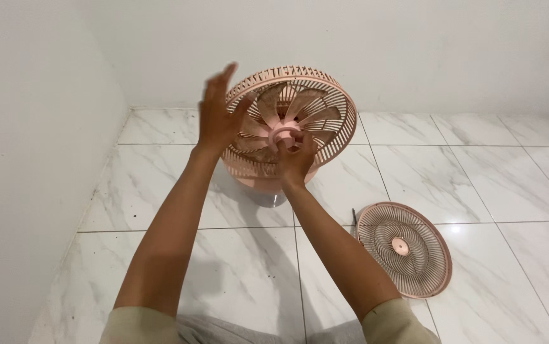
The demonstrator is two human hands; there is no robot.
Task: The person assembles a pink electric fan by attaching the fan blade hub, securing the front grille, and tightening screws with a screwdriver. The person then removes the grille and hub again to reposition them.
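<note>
White marble-tiled floor [478, 165] met plain white walls. A pink fan [293, 127] stood near the corner, front uncovered. The left hand [217, 114] lay open against its cage rim; the right hand [295, 159] pinched the hub [285, 134]. A detached grille [403, 248] lay flat at right.

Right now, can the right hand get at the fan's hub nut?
Probably yes: the right hand is already at the hub of the fan; the front grille lies off on the floor, so nothing covers the blades.

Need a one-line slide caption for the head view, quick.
Left hand steadies the dusty pink fan's rear grille, right hand grips the blade hub; round pink front grille lies on marble floor tiles.
</note>
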